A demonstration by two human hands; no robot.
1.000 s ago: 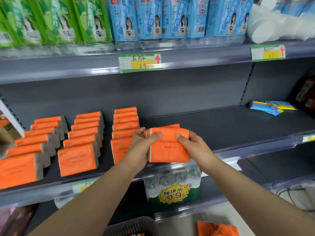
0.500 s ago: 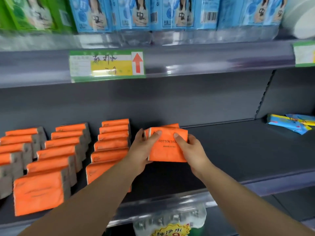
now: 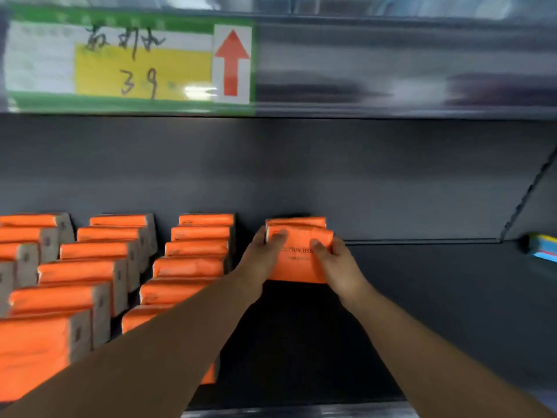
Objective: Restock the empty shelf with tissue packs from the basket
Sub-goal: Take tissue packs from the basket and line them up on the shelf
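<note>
1 left hand (image 3: 261, 260), 1 right hand (image 3: 339, 268), at least 17 orange tissue packs (image 3: 298, 268), 1 price label (image 3: 129, 61), 1 blue packet (image 3: 542, 247)

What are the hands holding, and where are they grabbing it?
An orange tissue pack. The left hand grips its left end and the right hand grips its right end.

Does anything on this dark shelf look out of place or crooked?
Only the flat blue and yellow packet at the far right of the dark metal shelf: it lies alone, apart from the orange tissue packs standing in straight rows.
</note>
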